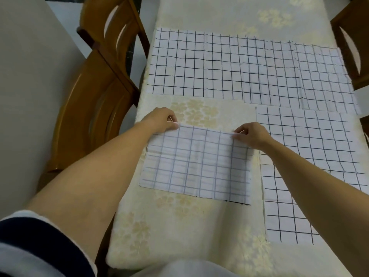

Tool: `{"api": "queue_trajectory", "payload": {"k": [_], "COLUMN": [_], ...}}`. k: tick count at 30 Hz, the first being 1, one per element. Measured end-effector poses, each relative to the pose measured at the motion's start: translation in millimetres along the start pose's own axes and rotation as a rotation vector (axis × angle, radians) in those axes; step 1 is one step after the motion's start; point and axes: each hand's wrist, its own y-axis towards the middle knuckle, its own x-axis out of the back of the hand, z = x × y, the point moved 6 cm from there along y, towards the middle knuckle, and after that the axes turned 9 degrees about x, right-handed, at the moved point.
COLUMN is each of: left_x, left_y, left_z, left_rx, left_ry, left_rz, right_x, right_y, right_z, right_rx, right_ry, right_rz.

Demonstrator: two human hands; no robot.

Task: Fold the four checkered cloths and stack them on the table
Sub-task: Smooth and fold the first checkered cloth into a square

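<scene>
While the left hand pinches one far corner of the folded cloth, the right hand pinches the other.

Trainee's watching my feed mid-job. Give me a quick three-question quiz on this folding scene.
1. True or false: the left hand and right hand each pinch a far corner of the near cloth.
2. Multiple choice: the flat cloth closest to the right hand lies A) to the right of the near cloth, B) draped over a chair, C) bunched in the person's lap.
3. Short answer: does any other cloth lie stacked on the near cloth?

Key: 1 true; 2 A; 3 no.
</scene>
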Motion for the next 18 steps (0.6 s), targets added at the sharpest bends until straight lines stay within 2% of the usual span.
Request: {"api": "queue_trajectory", "payload": {"k": [8,13,18], "left_x": [2,6,6], "left_y": [4,13,21], "left_z": [17,29,40], "left_rx": [0.037,0.068,0.117], "left_ry": [-0.06,-0.192,-0.255], "left_rz": [-0.048,-0.075,-0.086], "right_x": [5,6,6], "right_y": [8,5,-1], "right_z": [-14,-26,-31], "right_rx": [-0.056,-0.109,-0.092], "right_ry": [0.195,0.296,0.288], "right_rz": [-0.138,-0.205,-0.247]}}
